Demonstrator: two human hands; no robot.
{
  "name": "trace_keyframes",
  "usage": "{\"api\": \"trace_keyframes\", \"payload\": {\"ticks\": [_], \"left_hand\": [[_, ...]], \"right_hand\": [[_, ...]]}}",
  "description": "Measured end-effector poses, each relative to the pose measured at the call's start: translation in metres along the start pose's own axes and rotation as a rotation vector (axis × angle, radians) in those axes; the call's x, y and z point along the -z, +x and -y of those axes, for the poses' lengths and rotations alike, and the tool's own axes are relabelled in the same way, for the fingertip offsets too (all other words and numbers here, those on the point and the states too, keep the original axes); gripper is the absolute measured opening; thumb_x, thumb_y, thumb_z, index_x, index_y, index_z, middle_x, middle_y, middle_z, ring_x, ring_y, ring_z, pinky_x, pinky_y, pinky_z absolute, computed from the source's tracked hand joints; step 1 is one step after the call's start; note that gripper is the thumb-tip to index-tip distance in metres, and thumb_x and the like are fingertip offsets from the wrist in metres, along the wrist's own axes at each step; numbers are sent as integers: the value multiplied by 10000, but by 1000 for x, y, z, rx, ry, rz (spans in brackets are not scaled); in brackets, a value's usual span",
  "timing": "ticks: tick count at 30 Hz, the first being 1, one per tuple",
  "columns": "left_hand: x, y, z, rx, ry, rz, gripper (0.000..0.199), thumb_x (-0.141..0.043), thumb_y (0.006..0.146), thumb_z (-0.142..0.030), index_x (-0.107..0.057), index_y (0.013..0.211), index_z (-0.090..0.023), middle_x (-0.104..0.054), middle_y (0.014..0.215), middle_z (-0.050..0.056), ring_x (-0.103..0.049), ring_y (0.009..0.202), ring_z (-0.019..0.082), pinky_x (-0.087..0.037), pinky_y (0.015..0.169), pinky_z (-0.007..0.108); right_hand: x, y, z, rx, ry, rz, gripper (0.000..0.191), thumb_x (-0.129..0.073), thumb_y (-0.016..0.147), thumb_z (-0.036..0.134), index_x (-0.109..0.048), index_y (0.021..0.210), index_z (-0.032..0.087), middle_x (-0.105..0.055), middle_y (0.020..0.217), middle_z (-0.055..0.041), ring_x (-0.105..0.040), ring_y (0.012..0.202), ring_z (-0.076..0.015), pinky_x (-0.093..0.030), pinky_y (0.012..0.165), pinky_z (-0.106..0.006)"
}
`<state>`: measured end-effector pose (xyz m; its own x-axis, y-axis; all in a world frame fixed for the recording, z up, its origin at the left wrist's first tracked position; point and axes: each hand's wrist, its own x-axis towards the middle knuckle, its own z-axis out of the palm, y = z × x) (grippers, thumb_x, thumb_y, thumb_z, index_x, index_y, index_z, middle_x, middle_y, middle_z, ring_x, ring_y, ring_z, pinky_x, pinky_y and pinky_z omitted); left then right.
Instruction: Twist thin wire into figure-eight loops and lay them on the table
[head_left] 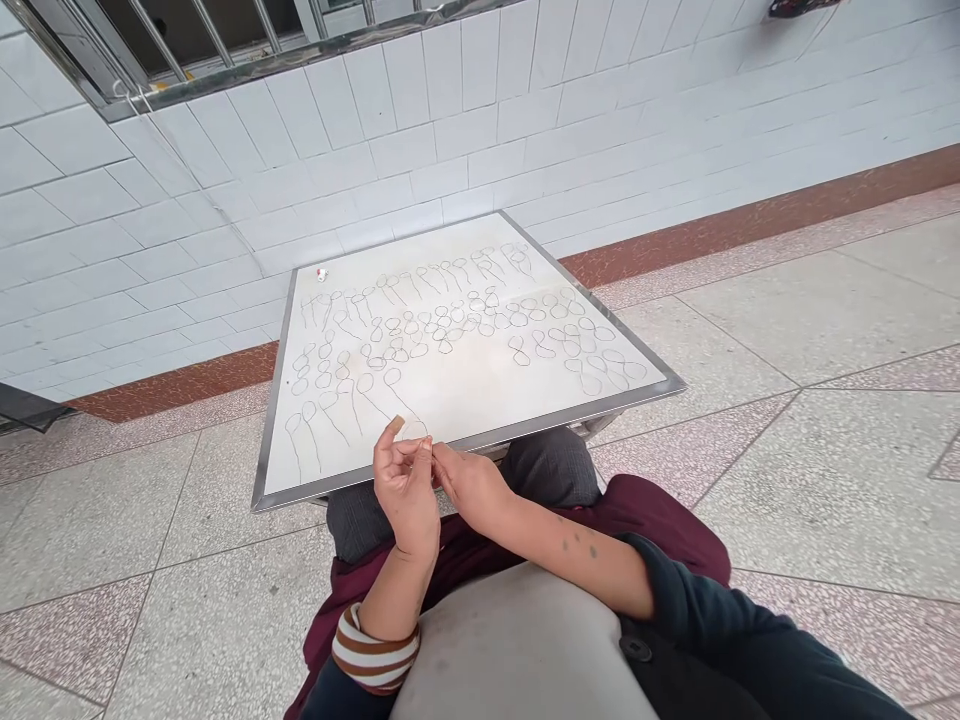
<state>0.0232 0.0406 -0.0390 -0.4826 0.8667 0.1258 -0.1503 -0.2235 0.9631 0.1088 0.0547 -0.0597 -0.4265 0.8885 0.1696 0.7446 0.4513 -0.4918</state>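
My left hand point(407, 492) is closed in a pinch at the table's near edge, thumb against a finger, with what looks like tape around one fingertip. My right hand point(474, 488) meets it there, its fingers pressed together. Between the fingertips they grip a thin wire point(425, 424), bent in a curve above the tabletop. The part inside the fingers is hidden. Just beyond the hands lie several thin wires with a loop and a long tail point(364, 382). Farther back are many wires bent into figure-eights point(445, 346).
The white table point(480, 385) has a metal rim and stands against a tiled wall point(337, 130). Another row of looped wires point(420, 272) lies at the back. A small red and white object point(322, 274) sits at the far left corner. My knees point(551, 465) are under the near edge.
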Motion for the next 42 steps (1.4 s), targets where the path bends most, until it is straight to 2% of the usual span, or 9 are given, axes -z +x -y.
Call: {"api": "trace_keyframes", "payload": {"ticks": [6, 9, 13, 19, 24, 33, 38, 42], "left_hand": [[-2, 5, 5, -1, -20, -14, 415, -699, 759, -226, -588, 1159, -218, -580, 746, -31, -602, 772, 116, -480, 815, 260], [-2, 6, 4, 3, -32, -25, 395, -701, 756, -214, -606, 1139, -219, -578, 763, -30, -594, 757, 102, -480, 773, 227], [-2, 7, 4, 38, -54, -35, 435, -709, 752, -247, -591, 1171, -238, -566, 771, -29, -589, 743, 103, -489, 709, 214], [-2, 9, 3, 59, -77, -71, 459, -727, 730, -275, -591, 1167, -241, -573, 812, -16, -576, 714, 105, -462, 565, 175], [-2, 12, -1, 24, -85, -86, 415, -730, 720, -236, -620, 1119, -210, -571, 775, -23, -569, 689, 87, -460, 610, 176], [0, 15, -8, 8, -53, -112, 396, -715, 724, -214, -637, 1113, -221, -536, 754, -38, -559, 672, 76, -462, 655, 186], [3, 18, -9, -4, -44, -124, 397, -704, 723, -213, -636, 1114, -214, -542, 749, -36, -577, 695, 91, -466, 703, 213], [6, 22, -6, -69, -47, -161, 398, -713, 710, -201, -647, 1102, -208, -541, 750, -38, -571, 684, 86, -457, 741, 227]], "right_hand": [[-10, 4, -1, -26, -57, 5, 127, -420, 959, 201, -522, 1015, 153, -675, 765, -86, -659, 695, -197, -413, 542, -251], [-9, 3, -3, -6, 81, 0, 145, -380, 970, 184, -504, 1044, 170, -674, 744, -40, -655, 662, -162, -406, 539, -228], [-7, 2, -5, 4, 313, -38, 225, -292, 1003, 216, -437, 1172, 187, -683, 769, -9, -653, 634, -126, -430, 576, -215], [-12, 1, -5, -6, 381, -52, 274, -290, 994, 213, -411, 1235, 168, -694, 814, -38, -666, 719, -146, -470, 644, -243], [-19, 1, -7, 56, 549, -72, 328, -329, 964, 157, -422, 1276, 191, -693, 949, -54, -651, 745, -130, -501, 677, -248], [-25, -3, -6, 31, 761, -87, 317, -317, 977, 247, -515, 1220, 208, -680, 904, -40, -642, 648, -109, -546, 614, -239], [-28, -6, -5, 60, 767, -80, 365, -324, 952, 187, -466, 1288, 194, -684, 920, -43, -629, 628, -100, -548, 628, -247], [-31, -9, -6, 50, 815, -51, 351, -324, 922, 143, -511, 1214, 193, -691, 875, -28, -632, 624, -102, -539, 588, -233]]}}
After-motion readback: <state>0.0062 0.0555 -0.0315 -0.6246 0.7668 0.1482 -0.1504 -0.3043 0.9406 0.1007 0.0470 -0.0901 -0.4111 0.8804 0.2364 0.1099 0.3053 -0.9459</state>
